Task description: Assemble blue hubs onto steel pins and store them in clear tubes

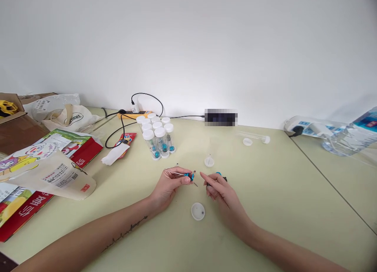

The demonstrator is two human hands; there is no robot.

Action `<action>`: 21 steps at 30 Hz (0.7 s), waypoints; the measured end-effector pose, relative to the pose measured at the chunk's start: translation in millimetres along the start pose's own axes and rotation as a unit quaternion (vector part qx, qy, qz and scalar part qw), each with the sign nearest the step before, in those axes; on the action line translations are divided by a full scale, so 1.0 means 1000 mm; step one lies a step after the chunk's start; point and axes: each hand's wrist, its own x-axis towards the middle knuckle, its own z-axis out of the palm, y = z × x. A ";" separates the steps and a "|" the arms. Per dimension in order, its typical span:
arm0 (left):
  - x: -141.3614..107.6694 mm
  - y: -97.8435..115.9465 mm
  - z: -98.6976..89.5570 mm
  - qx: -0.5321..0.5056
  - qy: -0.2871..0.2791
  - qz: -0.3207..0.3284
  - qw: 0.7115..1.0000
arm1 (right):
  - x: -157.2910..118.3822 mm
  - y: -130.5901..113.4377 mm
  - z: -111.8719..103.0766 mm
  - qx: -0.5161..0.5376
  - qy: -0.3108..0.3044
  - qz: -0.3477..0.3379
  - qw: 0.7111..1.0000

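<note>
Pinching blue-black piece (192,177) in left hand (171,183) | apparently curling right hand (221,189) round dark-and-blue object (218,173) | ideally keeping pinch light, steady

You can read "nnet" on the tote bag (72,118) behind the cup (65,177); white characters mark the red-edged package (37,203) beside the cup; the cup's label (57,177) is too small for you.

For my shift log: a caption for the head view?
Left hand pinches a small blue piece, right hand close by, white dish nearer the camera, capped tubes beyond.
</note>
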 end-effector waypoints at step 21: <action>-0.008 -0.004 0.004 0.014 -0.067 -0.055 0.996 | -0.007 -0.005 -0.001 0.036 0.024 -0.017 0.999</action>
